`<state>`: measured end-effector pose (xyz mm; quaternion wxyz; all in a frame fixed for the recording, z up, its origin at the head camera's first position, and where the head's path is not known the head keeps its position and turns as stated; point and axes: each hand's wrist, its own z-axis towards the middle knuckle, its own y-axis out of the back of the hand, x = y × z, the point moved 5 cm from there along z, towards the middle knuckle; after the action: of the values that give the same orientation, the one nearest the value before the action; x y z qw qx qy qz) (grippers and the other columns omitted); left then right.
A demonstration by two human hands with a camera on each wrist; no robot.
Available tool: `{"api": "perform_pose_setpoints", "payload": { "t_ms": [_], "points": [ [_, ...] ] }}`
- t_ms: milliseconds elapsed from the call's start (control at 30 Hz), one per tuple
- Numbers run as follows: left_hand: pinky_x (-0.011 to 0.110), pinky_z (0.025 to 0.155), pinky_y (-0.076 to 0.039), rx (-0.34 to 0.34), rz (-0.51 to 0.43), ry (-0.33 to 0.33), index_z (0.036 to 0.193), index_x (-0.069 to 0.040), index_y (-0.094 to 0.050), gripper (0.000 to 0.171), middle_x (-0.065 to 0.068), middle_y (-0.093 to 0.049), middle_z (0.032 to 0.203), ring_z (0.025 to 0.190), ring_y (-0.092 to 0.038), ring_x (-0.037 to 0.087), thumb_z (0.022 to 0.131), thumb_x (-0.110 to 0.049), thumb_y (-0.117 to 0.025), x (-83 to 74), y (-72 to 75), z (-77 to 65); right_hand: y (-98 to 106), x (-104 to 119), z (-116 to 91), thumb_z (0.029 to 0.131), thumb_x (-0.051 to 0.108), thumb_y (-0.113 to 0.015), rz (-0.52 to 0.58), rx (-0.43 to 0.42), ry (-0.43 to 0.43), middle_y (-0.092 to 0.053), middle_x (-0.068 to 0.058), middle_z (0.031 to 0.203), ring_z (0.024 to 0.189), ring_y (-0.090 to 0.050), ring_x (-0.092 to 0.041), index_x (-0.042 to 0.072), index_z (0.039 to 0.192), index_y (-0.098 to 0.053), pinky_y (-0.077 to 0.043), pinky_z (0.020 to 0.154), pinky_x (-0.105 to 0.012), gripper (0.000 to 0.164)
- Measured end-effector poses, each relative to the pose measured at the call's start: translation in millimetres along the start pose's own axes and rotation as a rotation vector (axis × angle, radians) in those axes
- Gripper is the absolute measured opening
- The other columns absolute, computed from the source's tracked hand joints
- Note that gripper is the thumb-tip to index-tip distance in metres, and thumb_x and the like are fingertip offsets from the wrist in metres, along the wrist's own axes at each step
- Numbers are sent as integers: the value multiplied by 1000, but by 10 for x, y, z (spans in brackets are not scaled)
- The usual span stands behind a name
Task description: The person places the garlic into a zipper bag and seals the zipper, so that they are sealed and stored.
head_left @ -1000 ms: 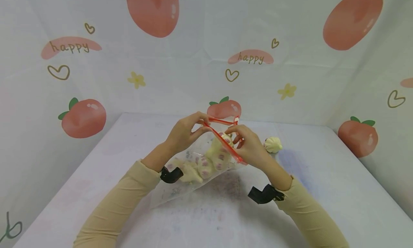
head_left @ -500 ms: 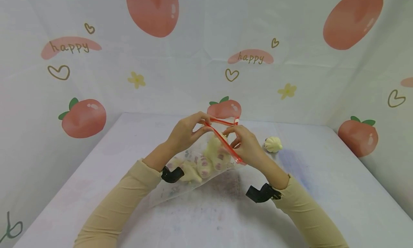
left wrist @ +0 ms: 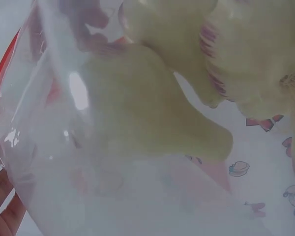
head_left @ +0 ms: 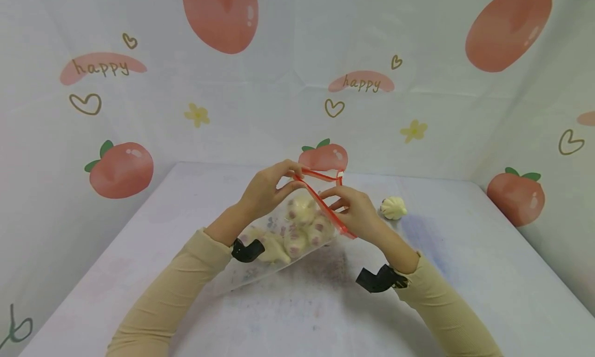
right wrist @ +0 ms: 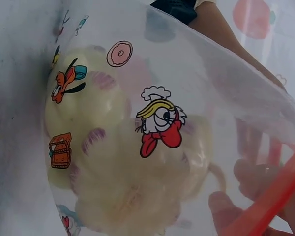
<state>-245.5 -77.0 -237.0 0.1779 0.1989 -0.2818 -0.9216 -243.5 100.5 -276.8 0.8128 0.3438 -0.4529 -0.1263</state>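
Note:
A clear zip bag (head_left: 274,220) with a red zipper strip (head_left: 325,208) holds several pale, purple-streaked garlic bulbs (head_left: 302,210). My left hand (head_left: 267,189) pinches its rim between thumb and fingers near the top, and the mouth gapes toward the right. My right hand (head_left: 355,207) is at that mouth, loosely bent fingers inside the opening with nothing between them. Through the film, the right wrist view shows its fingertips (right wrist: 223,206) beside the bulbs. Large in the left wrist view, a garlic bulb (left wrist: 142,108) lies behind the plastic. Another garlic bulb (head_left: 393,208) sits outside, right of the right hand.
The bag lies over a white table (head_left: 279,326) with faint smudges. Behind it hangs a white cloth (head_left: 260,88) printed with red fruit and "happy". A black wrist mount (head_left: 378,279) sits on the right forearm, another (head_left: 248,251) on the left.
The garlic bulb at my right fingers has gone down into the bag among the others. My right fingers have let go and drawn slightly down; the left hand keeps its hold.

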Motion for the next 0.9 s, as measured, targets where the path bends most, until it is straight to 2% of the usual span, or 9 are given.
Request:
{"api": "perform_pose_setpoints", "payload": {
  "t_ms": [167, 367, 633, 800, 900],
  "points": [
    [35, 66, -53, -3, 1, 3, 93, -5, -53, 27, 10, -67, 92, 89, -68, 29, 76, -5, -74, 9, 13, -8, 89, -21, -41, 81, 1, -69, 10, -61, 35, -65, -14, 107, 78, -70, -20, 5, 105, -65, -51, 61, -21, 24],
    [34, 68, -53, -11, -2, -12, 93, -6, -53, 26, 8, -66, 89, 88, -68, 28, 77, -6, -73, 18, 33, -12, 253, -93, -110, 81, 7, -72, 16, -154, 64, -68, -12, 100, 73, -66, -10, 5, 101, -67, -51, 62, -21, 21],
    [30, 60, -48, -20, -32, -19, 94, -5, -53, 24, 10, -67, 93, 89, -68, 28, 78, -4, -71, 51, 71, 0, 485, -272, -222, 85, 13, -68, -6, -194, -32, -69, -13, 98, 67, -61, 5, 6, 103, -67, -51, 63, -19, 19],
    [34, 73, -54, -20, -71, -12, 94, -3, -53, 23, 14, -67, 97, 90, -68, 29, 79, -2, -70, 61, 101, 25, 592, -376, -280, 85, 12, -68, -19, -222, -58, -69, -14, 99, 67, -60, 7, 6, 102, -67, -49, 58, -19, 18],
    [35, 82, -54, -26, -100, -11, 95, -2, -52, 22, 16, -67, 100, 93, -67, 28, 80, -1, -69, 58, 132, 47, 647, -456, -300, 85, 12, -68, -36, -243, -74, -68, -15, 100, 68, -59, 9, 4, 102, -66, -48, 60, -17, 19]
  ]
}}
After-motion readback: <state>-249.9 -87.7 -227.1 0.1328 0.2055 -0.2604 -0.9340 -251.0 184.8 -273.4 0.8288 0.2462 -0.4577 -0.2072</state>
